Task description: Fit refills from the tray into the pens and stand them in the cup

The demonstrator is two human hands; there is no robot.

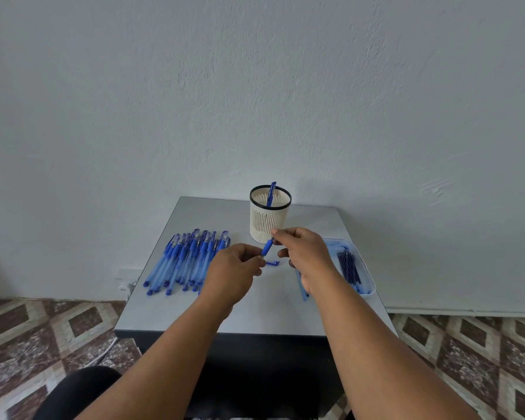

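A blue pen (pixel 267 246) hangs tilted above the table between both hands. My right hand (pixel 303 253) pinches its upper end and my left hand (pixel 235 269) pinches its lower tip. Its clear barrel end (pixel 303 287) sticks out under my right palm. A small blue cap (pixel 272 263) lies on the table just below. Several blue pens (pixel 184 260) lie in a heap at the left. The cream slatted cup (pixel 269 218) stands behind the hands with one blue pen (pixel 271 194) in it. A clear tray (pixel 369 283) at the right holds several dark refills (pixel 349 266).
The grey table (pixel 255 310) is small and stands against a white wall. Its front edge drops to a dark base. Patterned floor tiles (pixel 43 331) lie on both sides, and my dark-clad knee (pixel 82 389) shows at the lower left.
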